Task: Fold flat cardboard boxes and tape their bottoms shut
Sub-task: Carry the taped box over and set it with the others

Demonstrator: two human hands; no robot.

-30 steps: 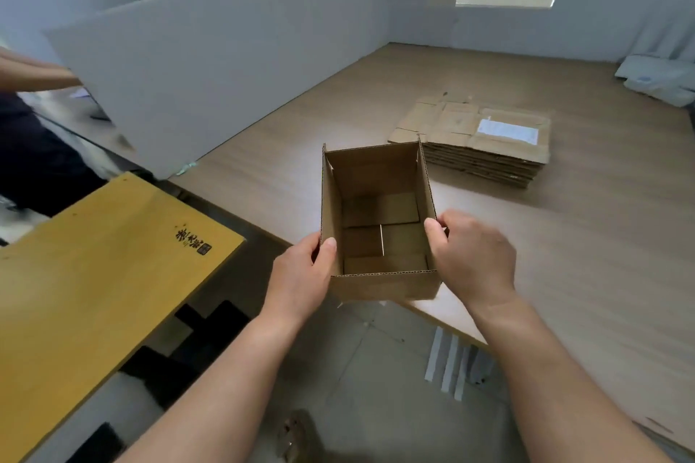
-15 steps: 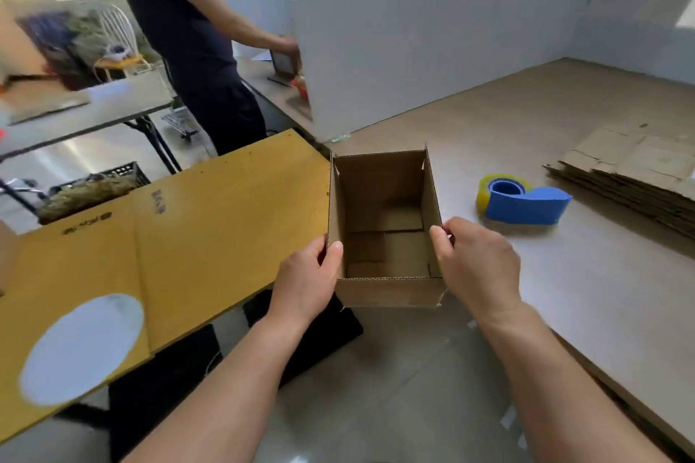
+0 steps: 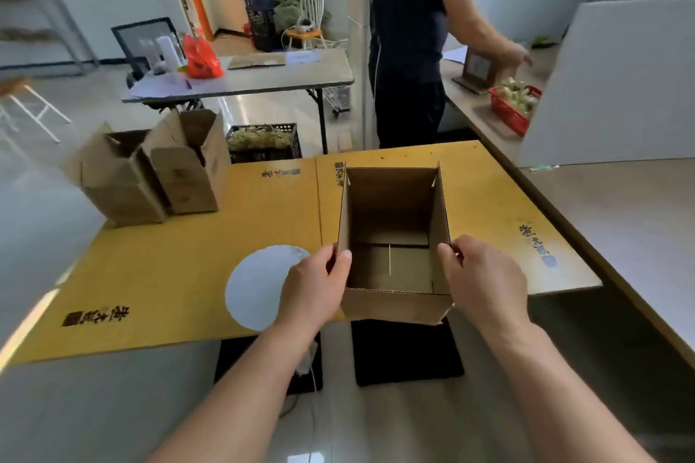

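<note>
An erected brown cardboard box (image 3: 395,306) is held upright in the air with its open top toward me and its bottom flaps folded shut inside. My left hand (image 3: 314,289) grips its left wall, thumb hooked over the rim. My right hand (image 3: 481,284) grips the right wall the same way, fingers outside. The box hangs over the near edge of a yellow cardboard sheet (image 3: 188,267) laid flat as a surface. No tape roll is in view.
Two erected cardboard boxes (image 3: 150,169) stand on the yellow sheet's far left. A person in dark clothes (image 3: 410,38) stands behind it at a wooden table (image 3: 639,222) with a red basket (image 3: 513,107). A grey folding table (image 3: 244,77) and black crate (image 3: 263,143) lie beyond.
I have turned left with the box in both hands, away from the wooden table, the flat box stack and the tape roll. The box now hangs over the yellow sheet. The grip is unchanged.
</note>
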